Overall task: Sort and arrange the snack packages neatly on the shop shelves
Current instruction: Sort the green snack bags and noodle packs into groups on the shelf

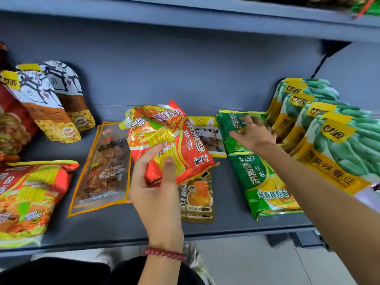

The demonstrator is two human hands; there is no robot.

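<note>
My left hand [157, 194] grips a red and yellow noodle packet [166, 138] by its near edge and holds it tilted above the middle of the grey shelf [123, 227]. My right hand [254, 133] reaches to the back right, fingers spread and resting on a green noodle packet [230, 128]. A second green noodle packet [259, 186] lies in front of it. Another red and yellow noodle packet [28, 200] lies flat at the near left.
A clear brown snack bag [102, 167] lies left of centre, a gold pouch [197, 198] under the held packet, a white and yellow pack [209, 136] behind. Several green bean bags [329, 136] lean at the right. Nut pouches [47, 108] stand at the back left.
</note>
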